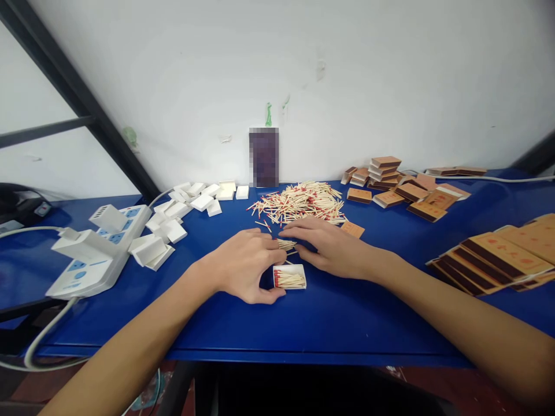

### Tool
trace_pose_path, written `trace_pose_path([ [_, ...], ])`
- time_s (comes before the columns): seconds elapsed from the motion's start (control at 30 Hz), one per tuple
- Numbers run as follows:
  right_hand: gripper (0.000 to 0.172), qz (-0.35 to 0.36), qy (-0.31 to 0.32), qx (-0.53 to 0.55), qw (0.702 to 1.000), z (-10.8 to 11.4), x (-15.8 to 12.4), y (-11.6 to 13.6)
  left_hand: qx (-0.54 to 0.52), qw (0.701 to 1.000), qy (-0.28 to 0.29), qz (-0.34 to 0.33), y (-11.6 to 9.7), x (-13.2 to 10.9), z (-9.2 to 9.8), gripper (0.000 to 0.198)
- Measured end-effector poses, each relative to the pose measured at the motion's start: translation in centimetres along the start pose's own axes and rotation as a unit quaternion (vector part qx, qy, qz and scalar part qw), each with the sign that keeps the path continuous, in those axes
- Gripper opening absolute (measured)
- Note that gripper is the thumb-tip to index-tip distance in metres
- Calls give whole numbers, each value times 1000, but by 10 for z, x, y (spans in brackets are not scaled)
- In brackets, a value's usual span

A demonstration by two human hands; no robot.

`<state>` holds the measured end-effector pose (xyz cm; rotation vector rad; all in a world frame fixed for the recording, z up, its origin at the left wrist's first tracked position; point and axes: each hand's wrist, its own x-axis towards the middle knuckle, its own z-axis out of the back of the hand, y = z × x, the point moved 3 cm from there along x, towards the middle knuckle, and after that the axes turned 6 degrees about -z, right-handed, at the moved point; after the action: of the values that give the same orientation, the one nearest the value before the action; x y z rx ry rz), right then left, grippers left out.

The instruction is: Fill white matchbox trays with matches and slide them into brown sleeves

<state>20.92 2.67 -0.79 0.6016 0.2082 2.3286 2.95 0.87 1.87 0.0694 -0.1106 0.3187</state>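
A small white matchbox tray [303, 278] lies on the blue table, partly filled with red-headed matches [289, 279]. My left hand [247, 263] is just left of it, thumb spread near the tray's lower left corner and fingers bent beside a small bunch of matches [284, 245]. From the right, my right hand [327, 245] closes around that bunch, its fingers above and its thumb at the near right end. Fingers of both hands partly hide the bunch. Behind the hands lies a big loose heap of matches [310, 202].
White empty trays [173, 211] are scattered at the back left, near a white power strip [102, 248] with plugs and cables. Orange matchbox sleeves [390, 188] pile up at the back right, and more sleeves [494, 254] lie at the right. A pixelated dark rectangle [264, 157] stands against the wall.
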Motion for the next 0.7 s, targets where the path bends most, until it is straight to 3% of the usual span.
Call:
trace_pose_path([
  [0.1, 28, 29, 18, 32, 999, -5, 2, 3, -45, 999, 4, 16, 4, -1, 0, 37],
  [0.2, 25, 28, 31, 57, 997, -11, 5, 1, -69, 997, -28, 33, 13, -3, 3, 34],
  [0.43, 20, -5, -20, 83, 996, -19, 9, -6, -48, 989, -82, 117, 42, -11, -6, 26],
  [0.7, 18, -8, -56, 79, 995, -12, 8, -6, -126, 971, -103, 177, 47, -11, -9, 28],
])
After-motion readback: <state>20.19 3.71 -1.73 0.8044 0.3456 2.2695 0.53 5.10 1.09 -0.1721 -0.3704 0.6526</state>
